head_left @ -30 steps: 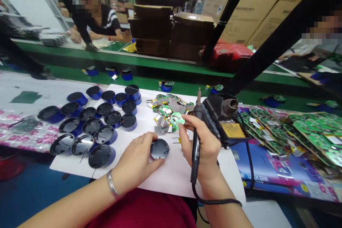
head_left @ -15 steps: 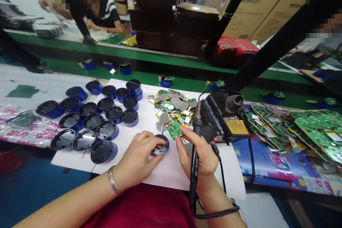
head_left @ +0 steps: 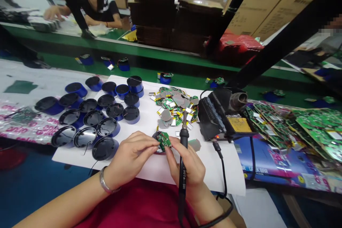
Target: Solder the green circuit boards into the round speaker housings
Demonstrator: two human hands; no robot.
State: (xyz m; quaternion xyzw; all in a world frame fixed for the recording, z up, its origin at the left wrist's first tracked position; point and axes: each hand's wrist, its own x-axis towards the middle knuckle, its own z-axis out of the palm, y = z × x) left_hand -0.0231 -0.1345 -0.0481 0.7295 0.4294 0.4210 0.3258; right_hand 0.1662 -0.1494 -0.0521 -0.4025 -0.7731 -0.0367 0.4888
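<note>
- The left hand [head_left: 130, 156] pinches a small green circuit board [head_left: 163, 140] with its fingertips, holding it over a round black housing [head_left: 157, 141] on the white sheet [head_left: 149, 121] covering the tabletop.
- The right hand [head_left: 187, 165] is closed around a soldering iron [head_left: 182, 160], tip pointing up, while its fingers also touch the board.
- A cluster of blue-and-black housings [head_left: 91, 121] lies to the left.
- A heap of loose boards [head_left: 175, 108] sits behind the hands, beside the black soldering station [head_left: 216, 114].

Head cam, fwd & down, close over white sheet [head_left: 149, 121].
</note>
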